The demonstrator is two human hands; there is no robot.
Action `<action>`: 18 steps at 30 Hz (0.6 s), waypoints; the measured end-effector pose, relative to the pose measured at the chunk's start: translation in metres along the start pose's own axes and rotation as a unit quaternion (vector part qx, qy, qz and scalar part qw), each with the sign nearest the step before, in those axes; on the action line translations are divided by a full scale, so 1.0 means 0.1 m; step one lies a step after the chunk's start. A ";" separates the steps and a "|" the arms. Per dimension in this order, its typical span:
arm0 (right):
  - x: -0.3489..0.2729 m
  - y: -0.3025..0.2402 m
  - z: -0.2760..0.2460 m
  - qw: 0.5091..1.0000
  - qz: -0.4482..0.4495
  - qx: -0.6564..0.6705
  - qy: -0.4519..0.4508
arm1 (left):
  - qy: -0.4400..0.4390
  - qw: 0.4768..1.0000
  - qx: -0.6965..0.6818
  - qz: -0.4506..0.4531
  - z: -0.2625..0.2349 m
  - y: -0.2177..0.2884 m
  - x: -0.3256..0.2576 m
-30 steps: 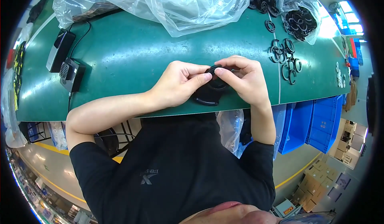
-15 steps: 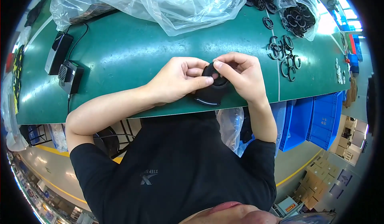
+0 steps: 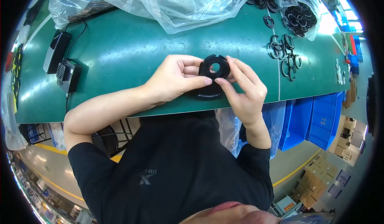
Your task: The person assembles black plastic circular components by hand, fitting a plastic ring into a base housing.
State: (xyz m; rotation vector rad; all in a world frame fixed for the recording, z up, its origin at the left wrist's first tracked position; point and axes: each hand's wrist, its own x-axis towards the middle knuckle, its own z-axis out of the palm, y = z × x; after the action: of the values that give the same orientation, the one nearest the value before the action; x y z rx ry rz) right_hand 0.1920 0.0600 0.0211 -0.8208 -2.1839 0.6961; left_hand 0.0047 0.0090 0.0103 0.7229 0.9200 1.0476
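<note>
My left hand (image 3: 175,76) and my right hand (image 3: 247,88) hold a round black part (image 3: 205,68) between them, over the near side of the green table. The part is a thick ring with a round hole through which the table shows, and there are small notches in its far rim. My left thumb presses on its near left side, with the other fingers curled behind it. On the near right side are my right thumb and fingers. A curved black piece (image 3: 210,94) shows just under the ring; whether the two are joined I cannot tell.
Loose black rings (image 3: 289,42) lie right of my hands, near a clear bag (image 3: 311,30) of black parts. Plastic sheeting (image 3: 176,8) covers the far side. Two black boxes (image 3: 69,75) with cables stand left. Blue bins (image 3: 298,122) sit beyond the table's near right edge.
The ring has turned, so its hole and notched rim now show openly. My right thumb has come down from the ring's top to its near side, and my right hand has shifted slightly right.
</note>
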 end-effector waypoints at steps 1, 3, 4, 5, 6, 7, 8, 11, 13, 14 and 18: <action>0.00 0.00 0.03 0.999 -0.029 -0.027 0.029 | -0.001 1.000 0.000 -0.002 0.00 0.00 0.01; 0.00 0.00 0.06 0.995 -0.056 -0.053 0.057 | -0.002 1.000 0.008 0.006 0.00 0.01 0.01; 0.01 0.02 0.07 0.989 -0.109 -0.072 0.072 | -0.003 1.000 0.009 0.005 0.01 0.00 0.00; 0.02 0.04 0.08 0.979 -0.163 -0.090 0.087 | 0.005 1.000 0.004 0.014 0.01 0.00 -0.01; 0.01 0.06 0.09 0.979 -0.162 -0.082 0.088 | 0.013 1.000 -0.001 0.024 0.02 -0.01 -0.02; 0.00 0.04 0.08 0.979 -0.162 -0.082 0.088 | 0.013 1.000 0.000 0.024 0.02 -0.02 -0.03; -0.01 0.03 0.05 0.993 -0.093 -0.022 0.067 | 0.003 1.000 0.009 0.028 0.01 -0.04 -0.03; -0.04 0.05 0.03 0.996 0.008 0.079 0.031 | -0.007 0.999 0.019 0.031 0.00 -0.07 -0.03; -0.09 0.05 0.04 0.977 0.079 0.196 0.039 | -0.010 0.999 0.020 0.029 0.01 -0.07 -0.03; -0.10 0.06 0.04 0.977 0.080 0.195 0.039 | -0.007 0.999 0.012 0.037 0.02 -0.06 -0.03; -0.12 0.08 0.04 0.955 0.115 0.269 0.042 | -0.005 0.999 0.008 0.045 0.02 -0.06 -0.03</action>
State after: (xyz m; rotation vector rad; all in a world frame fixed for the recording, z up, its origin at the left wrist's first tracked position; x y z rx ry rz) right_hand 0.1985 0.0556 0.0080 -0.7947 -1.7069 1.2751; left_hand 0.0080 0.0042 0.0072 0.7891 0.8953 1.1156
